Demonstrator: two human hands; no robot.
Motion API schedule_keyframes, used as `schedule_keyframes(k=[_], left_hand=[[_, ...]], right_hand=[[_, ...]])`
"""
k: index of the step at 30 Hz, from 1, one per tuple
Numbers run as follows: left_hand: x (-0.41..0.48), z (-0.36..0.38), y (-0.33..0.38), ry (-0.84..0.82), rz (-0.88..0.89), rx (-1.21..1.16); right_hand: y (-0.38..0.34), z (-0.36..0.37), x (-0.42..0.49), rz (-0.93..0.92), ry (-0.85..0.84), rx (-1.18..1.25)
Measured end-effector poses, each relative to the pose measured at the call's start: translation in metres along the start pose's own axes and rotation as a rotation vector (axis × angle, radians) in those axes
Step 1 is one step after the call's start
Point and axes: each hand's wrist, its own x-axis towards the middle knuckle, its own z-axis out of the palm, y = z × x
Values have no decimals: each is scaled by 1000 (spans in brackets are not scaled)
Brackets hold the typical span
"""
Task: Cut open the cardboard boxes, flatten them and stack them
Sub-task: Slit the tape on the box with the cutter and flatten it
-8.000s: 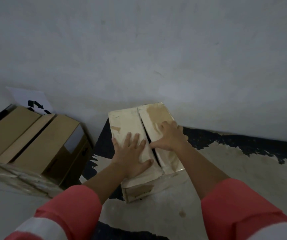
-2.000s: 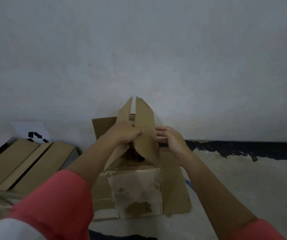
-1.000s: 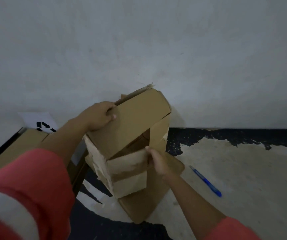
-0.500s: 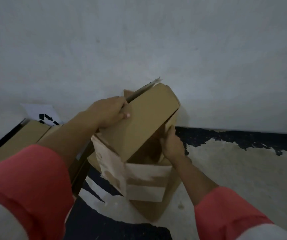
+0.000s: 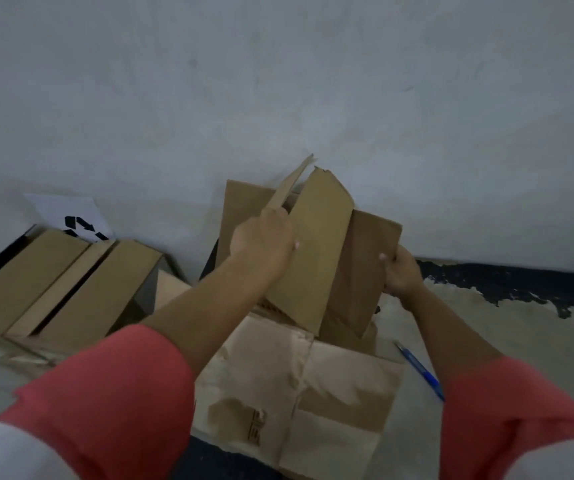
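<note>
Grey wall [image 5: 278, 81] fills the whole upper half of the frame, and the patchy pale-and-black floor [image 5: 503, 327] runs along below it. Centre frame is the cardboard box [image 5: 296, 382] I'm working on. It sits on the floor against the wall, its near panel with the torn tape marks spread toward me at lower centre. Its flaps stand up and cover the opening, so I can't tell what is inside, if anything. Over at centre left sits the second box [image 5: 56, 282], top flaps folded over with a dark slot between them, and its inside is hidden too. My red sleeves [image 5: 105, 403] fill the bottom corners. My left hand [image 5: 264, 237] is at the centre of the frame, fingers wrapped round the left edge of the tall flap [image 5: 316, 251] with the thumb lying on its front. My right hand [image 5: 401, 277] is just right of centre and pinches the right edge of the darker flap [image 5: 365, 265], thumb on the face and fingers behind. Behind the second box a white sign [image 5: 70, 216] with a black recycling mark leans on the wall. A blue pen [image 5: 420, 375] lies on the floor at lower right, just beside the box. Half a second ago the box was tipped up and my right hand was reaching down inside it. Now that hand is out and on the flap edge, the box sits lower with its front panel laid toward me, and the pen is back in view.
</note>
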Motion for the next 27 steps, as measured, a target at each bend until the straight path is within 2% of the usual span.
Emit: schedule_keyframes(k=[4, 7, 10, 13, 14, 16, 19, 21, 27], left_hand=[[14, 22, -5, -13, 3, -98], [24, 22, -14, -11, -39, -218], [28, 20, -31, 6, -48, -348], [30, 27, -56, -35, -68, -439], [30, 33, -63, -64, -85, -457], [28, 50, -71, -104, -102, -494], [24, 79, -80, -97, -105, -559], [23, 98, -87, -64, -109, -593], [15, 179, -112, -57, -102, -645]], right_hand=[[2, 11, 15, 86, 117, -12], [4, 18, 19, 207, 169, 98], [-1, 24, 10, 208, 183, 192], [-15, 20, -19, 72, -75, 500], [-21, 15, -30, 113, -171, 629], [-29, -1, -42, 224, -221, 666], [-26, -14, -34, 290, -261, 294], [-13, -11, -22, 299, -186, 69], [50, 36, -30, 218, 41, -346]])
